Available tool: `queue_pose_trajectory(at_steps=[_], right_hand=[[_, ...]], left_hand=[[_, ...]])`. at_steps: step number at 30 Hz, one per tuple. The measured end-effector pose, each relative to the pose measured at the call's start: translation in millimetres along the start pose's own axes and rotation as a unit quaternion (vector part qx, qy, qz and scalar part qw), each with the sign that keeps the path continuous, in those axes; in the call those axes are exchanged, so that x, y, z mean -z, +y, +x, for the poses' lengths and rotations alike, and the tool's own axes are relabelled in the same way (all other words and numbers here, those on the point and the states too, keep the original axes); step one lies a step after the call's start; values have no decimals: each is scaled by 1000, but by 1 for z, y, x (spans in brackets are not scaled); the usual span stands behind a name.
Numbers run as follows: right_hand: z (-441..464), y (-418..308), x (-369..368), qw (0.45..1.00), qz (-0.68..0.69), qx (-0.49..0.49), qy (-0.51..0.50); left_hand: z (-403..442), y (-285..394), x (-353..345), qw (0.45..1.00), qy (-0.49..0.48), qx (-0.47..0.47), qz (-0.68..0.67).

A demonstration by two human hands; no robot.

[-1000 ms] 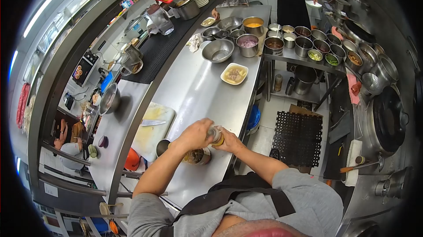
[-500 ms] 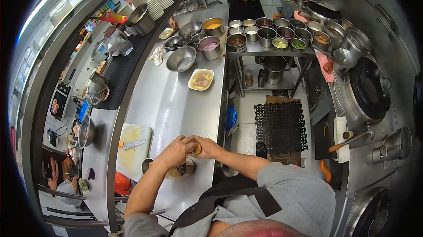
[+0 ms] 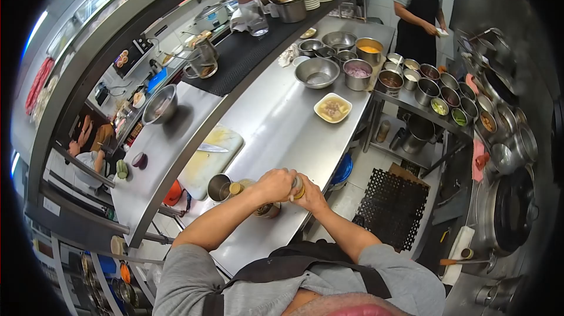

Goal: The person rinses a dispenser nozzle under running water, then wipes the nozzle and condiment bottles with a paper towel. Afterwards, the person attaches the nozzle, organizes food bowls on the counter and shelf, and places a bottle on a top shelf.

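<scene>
My left hand (image 3: 277, 186) and my right hand (image 3: 312, 198) meet over the steel counter (image 3: 276, 139), both closed around a small yellowish jar-like container (image 3: 299, 188). The fingers hide much of it, so its exact kind is unclear. Under my left forearm stands a larger jar (image 3: 268, 211), partly covered. Beside that forearm are a steel cup (image 3: 219, 187) and a gold-topped container (image 3: 236, 188). A white cutting board (image 3: 218, 160) lies farther left, with a knife (image 3: 211, 148) on it. Ahead on the counter sits a square white bowl (image 3: 333, 108) of food in liquid.
Steel bowls (image 3: 317, 73) and a pot of chopped purple onion (image 3: 357, 75) stand at the far end. Several ingredient pots (image 3: 427, 91) fill a side stand. A steel shelf (image 3: 194, 134) runs along the left. A co-worker (image 3: 418, 16) holds a white dish at the back.
My view has turned left, so the counter and pots appear farther right. Both hands stay closed around the small container. The co-worker at the back has lowered the dish to one side.
</scene>
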State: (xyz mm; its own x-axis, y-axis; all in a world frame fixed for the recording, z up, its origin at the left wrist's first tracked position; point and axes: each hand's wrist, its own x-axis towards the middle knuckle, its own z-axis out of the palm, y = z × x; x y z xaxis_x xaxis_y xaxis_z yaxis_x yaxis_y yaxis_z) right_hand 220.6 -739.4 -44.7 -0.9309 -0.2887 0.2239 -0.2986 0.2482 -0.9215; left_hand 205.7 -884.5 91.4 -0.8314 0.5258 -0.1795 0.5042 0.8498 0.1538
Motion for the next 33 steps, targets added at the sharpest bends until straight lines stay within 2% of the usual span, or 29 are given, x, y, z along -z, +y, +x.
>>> queue_pose_trajectory(at_steps=[4, 7, 10, 11, 12, 13, 15, 19, 20, 22, 25, 27, 29, 33], right_hand=[[4, 6, -3, 1000, -12, 3, -26], [4, 3, -3, 998, -42, -20, -32], [2, -2, -4, 999, -44, 13, 2], [1, -4, -5, 998, -16, 54, 36], [-1, -5, -6, 993, 11, 92, 71], [0, -4, -9, 994, 13, 88, 70], [3, -2, -17, 986, 11, 116, 118], [4, -4, -21, 988, 39, 85, 126], [6, -3, -21, 989, 38, 71, 122], [7, -1, -22, 991, 39, 43, 118], [12, 2, -23, 992, 42, 33, 116], [12, 5, -23, 990, 28, 64, 119], [13, 1, -21, 992, 39, 49, 109], [14, 0, -20, 992, 51, 59, 104]], left_hand=[[-1, -7, 5, 995, -31, -92, 8], [-1, -4, 13, 994, -66, -85, 17], [-5, 2, 12, 999, -21, -46, 6], [-5, 4, 14, 999, -21, -43, 7], [-5, 9, 15, 1000, -18, 6, 2], [-5, 12, 15, 998, -17, 54, -4], [-5, 11, 9, 998, -4, 65, -4], [-3, 11, 5, 997, 12, 75, 6], [0, 6, 0, 998, -6, 66, -2], [1, -5, -9, 999, 38, 25, -6], [3, -9, -5, 999, 32, -2, -8], [1, -7, 3, 1000, 5, -8, -2], [1, -12, 3, 999, 6, -52, -4], [4, -17, 4, 997, -6, -78, -14]])
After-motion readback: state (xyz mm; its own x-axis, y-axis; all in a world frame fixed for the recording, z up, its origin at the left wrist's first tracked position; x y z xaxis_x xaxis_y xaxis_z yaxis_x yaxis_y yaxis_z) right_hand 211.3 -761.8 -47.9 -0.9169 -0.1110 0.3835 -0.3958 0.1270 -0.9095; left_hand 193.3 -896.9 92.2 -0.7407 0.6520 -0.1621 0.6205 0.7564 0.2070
